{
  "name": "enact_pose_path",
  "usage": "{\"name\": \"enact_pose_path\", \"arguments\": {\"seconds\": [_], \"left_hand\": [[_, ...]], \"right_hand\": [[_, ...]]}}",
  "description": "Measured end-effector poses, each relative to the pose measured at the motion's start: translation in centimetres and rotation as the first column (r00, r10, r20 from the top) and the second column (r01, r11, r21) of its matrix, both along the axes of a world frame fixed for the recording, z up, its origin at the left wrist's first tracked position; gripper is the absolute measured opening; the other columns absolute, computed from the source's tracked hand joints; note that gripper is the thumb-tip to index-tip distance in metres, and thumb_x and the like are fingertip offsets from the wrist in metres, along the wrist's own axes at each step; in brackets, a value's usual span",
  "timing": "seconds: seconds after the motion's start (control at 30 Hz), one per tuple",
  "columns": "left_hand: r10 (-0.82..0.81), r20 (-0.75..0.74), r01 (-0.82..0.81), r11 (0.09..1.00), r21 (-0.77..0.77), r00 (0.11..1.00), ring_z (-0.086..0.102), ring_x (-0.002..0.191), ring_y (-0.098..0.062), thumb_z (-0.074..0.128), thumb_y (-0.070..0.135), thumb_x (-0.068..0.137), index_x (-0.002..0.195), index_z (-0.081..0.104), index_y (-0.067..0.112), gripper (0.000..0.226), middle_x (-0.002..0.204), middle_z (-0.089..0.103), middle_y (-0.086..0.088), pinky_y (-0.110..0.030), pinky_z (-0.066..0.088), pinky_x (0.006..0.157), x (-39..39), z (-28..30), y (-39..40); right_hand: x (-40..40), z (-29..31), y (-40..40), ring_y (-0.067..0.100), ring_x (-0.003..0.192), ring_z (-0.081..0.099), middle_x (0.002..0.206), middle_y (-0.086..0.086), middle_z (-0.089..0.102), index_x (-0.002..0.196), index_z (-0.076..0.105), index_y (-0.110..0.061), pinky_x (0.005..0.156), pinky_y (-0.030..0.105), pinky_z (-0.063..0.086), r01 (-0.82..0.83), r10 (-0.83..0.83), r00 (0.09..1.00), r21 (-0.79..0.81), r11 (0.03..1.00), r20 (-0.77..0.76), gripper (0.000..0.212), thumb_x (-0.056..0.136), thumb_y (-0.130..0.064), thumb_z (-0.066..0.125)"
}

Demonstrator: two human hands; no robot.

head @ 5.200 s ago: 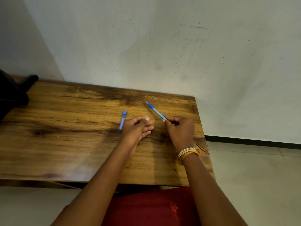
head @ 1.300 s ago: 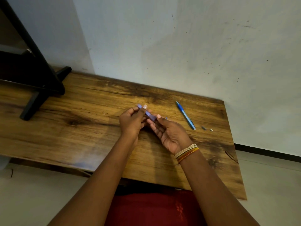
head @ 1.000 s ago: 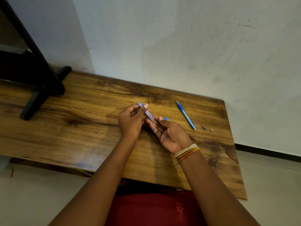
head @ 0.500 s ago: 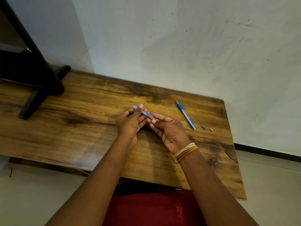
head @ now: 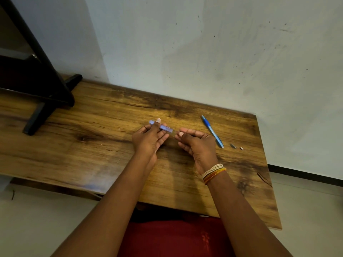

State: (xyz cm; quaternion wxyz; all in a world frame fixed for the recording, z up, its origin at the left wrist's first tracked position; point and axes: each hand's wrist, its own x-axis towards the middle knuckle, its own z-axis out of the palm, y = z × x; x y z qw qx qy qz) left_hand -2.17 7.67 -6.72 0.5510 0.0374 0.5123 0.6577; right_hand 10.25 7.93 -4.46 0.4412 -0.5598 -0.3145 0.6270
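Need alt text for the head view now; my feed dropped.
The left hand pinches a slim blue case over a wooden table, while the right hand pinches a thin stick at the case's right end. A blue pen and two small parts lie further right.

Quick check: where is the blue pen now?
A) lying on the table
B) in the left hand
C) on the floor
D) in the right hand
A: the blue pen lies flat on the table beside the right hand; the left hand holds a small blue case.

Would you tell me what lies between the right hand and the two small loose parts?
The blue pen lies there, in the head view.
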Motion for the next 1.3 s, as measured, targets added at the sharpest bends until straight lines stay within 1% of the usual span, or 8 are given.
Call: {"name": "enact_pose_path", "arguments": {"seconds": [0.3,0.57,0.7,0.83,0.93,1.03,1.17,1.3], "left_hand": [[0.038,-0.005,-0.038,0.999,-0.005,0.999,0.073,0.079,-0.02,0.067,0.012,0.087,0.097,0.058,0.006,0.015,0.094,0.072,-0.014,-0.027,0.06,0.06,0.1,0.0,0.1],[-0.046,-0.255,0.021,0.995,-0.098,0.966,0.071,0.067,-0.021,0.069,0.016,0.085,0.092,0.066,0.004,0.014,0.081,0.071,-0.012,-0.024,0.057,0.052,0.5,-0.4,0.3],[-0.153,-0.453,0.1,0.985,-0.139,0.878,0.069,0.062,-0.021,0.07,0.012,0.084,0.094,0.069,0.002,0.014,0.075,0.07,-0.012,-0.028,0.059,0.053,0.8,-0.5,0.1],[-0.207,-0.686,0.102,0.976,-0.191,0.698,0.06,0.046,-0.014,0.072,0.018,0.083,0.084,0.072,0.008,0.01,0.063,0.068,-0.006,-0.02,0.047,0.037,0.8,-0.3,-0.2],[-0.26,-0.76,0.121,0.964,-0.235,0.595,0.057,0.042,-0.012,0.072,0.021,0.083,0.08,0.073,0.012,0.01,0.066,0.069,-0.003,-0.02,0.044,0.038,0.7,-0.3,-0.2],[-0.259,-0.761,0.105,0.964,-0.245,0.594,0.06,0.044,-0.011,0.072,0.023,0.082,0.083,0.07,0.014,0.009,0.072,0.071,-0.002,-0.019,0.043,0.036,0.6,-0.4,-0.2],[-0.223,-0.795,0.094,0.974,-0.206,0.564,0.065,0.052,-0.017,0.07,0.025,0.084,0.089,0.068,0.013,0.014,0.078,0.07,-0.004,-0.023,0.049,0.043,1.4,0.0,0.0],[-0.22,-0.787,0.191,0.973,-0.132,0.576,0.059,0.04,-0.01,0.066,0.021,0.087,0.085,0.067,0.015,0.007,0.073,0.068,-0.003,-0.018,0.043,0.033,3.9,0.5,0.0]], "right_hand": [[1.3,0.3,0.5,0.016,0.072,0.073,0.085,0.007,0.073,0.083,0.07,-0.007,0.061,0.023,0.058,0.147,-0.149,0.983,0.026,0.989,0.103,0.012,0.084,0.003,0.066],[1.7,0.1,1.0,0.019,0.071,0.071,0.092,0.008,0.073,0.075,0.067,-0.009,0.064,0.028,0.06,0.257,-0.258,0.962,0.02,0.966,0.095,0.017,0.084,0.004,0.063],[1.6,0.1,0.9,0.02,0.073,0.072,0.096,0.01,0.073,0.075,0.066,-0.01,0.065,0.028,0.06,0.25,-0.25,0.963,0.016,0.968,0.099,0.016,0.084,0.003,0.063],[1.9,0.0,0.9,0.022,0.076,0.072,0.1,0.013,0.073,0.083,0.069,-0.006,0.064,0.026,0.06,0.245,-0.243,0.963,-0.003,0.969,0.112,0.012,0.085,0.004,0.062],[2.1,-0.1,0.9,0.024,0.08,0.073,0.1,0.015,0.073,0.088,0.07,-0.004,0.063,0.025,0.06,0.247,-0.243,0.962,-0.017,0.969,0.124,0.011,0.085,0.003,0.062],[2.6,-0.1,0.9,0.022,0.078,0.073,0.099,0.014,0.073,0.089,0.07,-0.003,0.062,0.024,0.059,0.254,-0.251,0.961,-0.012,0.967,0.119,0.01,0.085,0.003,0.063],[3.4,0.2,0.8,0.021,0.074,0.073,0.091,0.015,0.073,0.09,0.07,-0.003,0.063,0.026,0.06,0.311,-0.309,0.945,-0.004,0.95,0.108,0.008,0.084,0.001,0.066],[4.9,0.6,0.7,0.022,0.068,0.071,0.089,0.015,0.072,0.076,0.062,-0.01,0.06,0.027,0.06,0.414,-0.413,0.907,0.009,0.91,0.08,0.016,0.082,0.004,0.066]]}}
